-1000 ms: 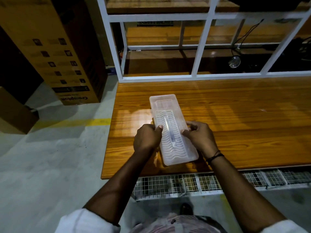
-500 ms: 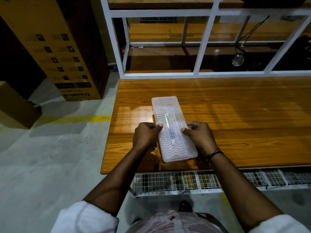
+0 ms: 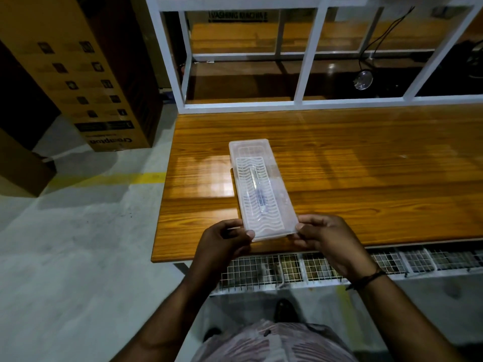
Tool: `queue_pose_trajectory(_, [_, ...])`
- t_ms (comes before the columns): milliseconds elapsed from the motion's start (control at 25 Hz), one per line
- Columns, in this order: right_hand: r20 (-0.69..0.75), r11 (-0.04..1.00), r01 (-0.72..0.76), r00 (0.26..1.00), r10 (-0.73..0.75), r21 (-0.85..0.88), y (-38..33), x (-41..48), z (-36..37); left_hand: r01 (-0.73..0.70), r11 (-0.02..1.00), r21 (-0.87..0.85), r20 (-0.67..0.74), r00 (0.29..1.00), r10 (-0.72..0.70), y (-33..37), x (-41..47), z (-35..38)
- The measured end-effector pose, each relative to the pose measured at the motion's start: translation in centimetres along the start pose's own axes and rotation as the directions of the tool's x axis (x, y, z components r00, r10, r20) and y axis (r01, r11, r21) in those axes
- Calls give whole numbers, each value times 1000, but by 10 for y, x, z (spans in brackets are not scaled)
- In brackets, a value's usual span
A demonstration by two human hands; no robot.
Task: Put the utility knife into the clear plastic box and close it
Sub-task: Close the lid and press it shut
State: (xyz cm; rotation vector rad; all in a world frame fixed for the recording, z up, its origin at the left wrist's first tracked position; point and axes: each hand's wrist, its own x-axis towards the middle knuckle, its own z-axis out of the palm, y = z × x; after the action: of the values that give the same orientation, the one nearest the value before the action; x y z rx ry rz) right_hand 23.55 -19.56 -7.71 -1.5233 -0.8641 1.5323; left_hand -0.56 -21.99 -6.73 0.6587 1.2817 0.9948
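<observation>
A glossy wooden bench stands on a grey concrete floor, its far edge against a white metal frame. One clear plastic box lies lengthwise near its left end, lid on.

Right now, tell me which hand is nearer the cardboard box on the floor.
Left. The left hand grips the clear plastic box at its near left corner, on the cardboard box side; the right hand holds the opposite corner, farther away.
</observation>
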Motion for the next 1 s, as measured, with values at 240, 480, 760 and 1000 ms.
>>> queue_pose_trajectory(240, [-5, 989, 8, 1000, -7, 150, 11, -5, 0, -14, 1000, -12, -40, 999, 13, -7, -3, -2])
queue_pose_trajectory(480, [-30, 985, -7, 999, 12, 171, 11, -7, 4, 15, 998, -62, -18, 1000, -16, -7, -2, -2])
queue_pose_trajectory(760, [-21, 988, -56, 998, 60, 143, 6, -7, 4, 100, 991, -93, 48, 994, -96, -3, 4, -5])
queue_pose_trajectory(1000, [-50, 1000, -10, 999, 9, -9, -17, 17, 12, 142, 990, -9, 30, 989, -142, 26, 32, -6])
